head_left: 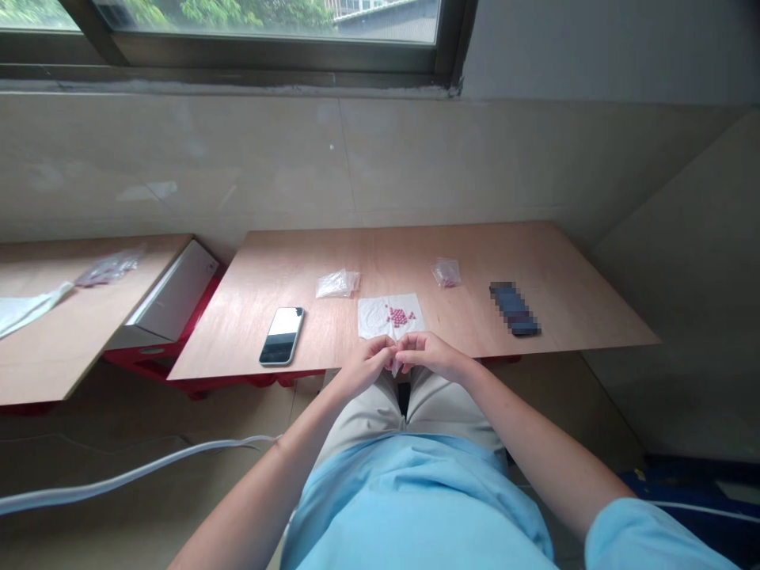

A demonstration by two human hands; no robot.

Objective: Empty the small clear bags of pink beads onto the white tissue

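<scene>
My left hand (369,362) and my right hand (428,353) meet just off the near edge of the wooden table (534,261), fingers curled and pinched together around a small clear thing (395,365) that looks like a plastic bag; I cannot make it out for certain. Just beyond the hands a white tissue (375,315) lies on the table with several small pink beads (398,317) heaped on it. An empty-looking clear bag (338,283) lies behind the tissue to the left. Another small bag with pink beads (446,273) lies to the right.
A phone (282,336) lies screen-up left of the tissue. A dark blurred-out phone-sized object (514,309) lies at the right. A second table (71,317) at the left holds a white box (172,301), a bag and white cloth. A white cable (136,471) crosses the floor.
</scene>
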